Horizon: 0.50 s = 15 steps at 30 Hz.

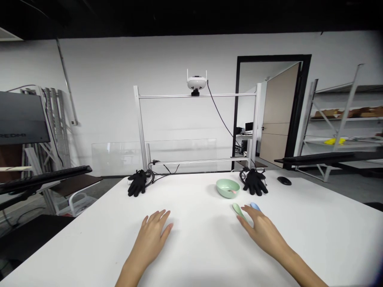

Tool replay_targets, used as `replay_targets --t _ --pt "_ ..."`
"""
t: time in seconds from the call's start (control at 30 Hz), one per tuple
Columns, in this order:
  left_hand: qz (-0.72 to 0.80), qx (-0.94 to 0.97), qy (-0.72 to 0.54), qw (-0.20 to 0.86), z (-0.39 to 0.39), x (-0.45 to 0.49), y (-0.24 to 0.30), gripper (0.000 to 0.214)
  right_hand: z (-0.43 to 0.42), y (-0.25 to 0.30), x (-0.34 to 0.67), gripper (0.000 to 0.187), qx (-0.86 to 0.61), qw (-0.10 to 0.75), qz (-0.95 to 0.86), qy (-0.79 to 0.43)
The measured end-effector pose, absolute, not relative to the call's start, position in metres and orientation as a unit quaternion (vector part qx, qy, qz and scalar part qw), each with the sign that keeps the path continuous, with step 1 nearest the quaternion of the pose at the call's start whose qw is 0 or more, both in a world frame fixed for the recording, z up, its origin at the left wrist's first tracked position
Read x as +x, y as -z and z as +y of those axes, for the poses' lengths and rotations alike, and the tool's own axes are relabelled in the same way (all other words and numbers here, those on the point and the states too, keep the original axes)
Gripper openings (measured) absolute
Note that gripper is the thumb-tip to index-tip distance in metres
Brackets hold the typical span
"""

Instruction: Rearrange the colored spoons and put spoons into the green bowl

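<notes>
On the white table a green spoon (237, 208) and a blue spoon (255, 206) lie side by side, their handles partly hidden by my right hand (259, 227). That hand is over them with thumb and fingers apart; whether it touches the green spoon I cannot tell. Just beyond the spoons stands a light green bowl (223, 189), with a small pink thing (233, 192) showing inside it. Out to the left, my left hand (154, 231) hovers above or rests on the bare tabletop, fingers spread and holding nothing.
Black gloves with cables lie at the far left (137, 183) and far right (254, 181) of the table (191, 247). A black mouse (284, 181) sits near the right back edge. Behind rises a metal frame (197, 96) bearing a white device (196, 82).
</notes>
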<state>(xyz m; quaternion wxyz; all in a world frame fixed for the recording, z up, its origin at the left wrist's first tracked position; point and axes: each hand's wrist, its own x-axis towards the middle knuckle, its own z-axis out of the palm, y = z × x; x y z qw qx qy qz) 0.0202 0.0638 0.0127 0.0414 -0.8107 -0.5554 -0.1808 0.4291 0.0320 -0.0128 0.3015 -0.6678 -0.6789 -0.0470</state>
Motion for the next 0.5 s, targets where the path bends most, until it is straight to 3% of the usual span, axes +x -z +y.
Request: replay_targets --t 0.5 --pt "-0.558 -0.810 0.176 0.044 0.0624 0.0216 -0.0147 0.052 0.0313 0.0164 0.4265 0.061 -0.673 0.291 -0.680 0.023"
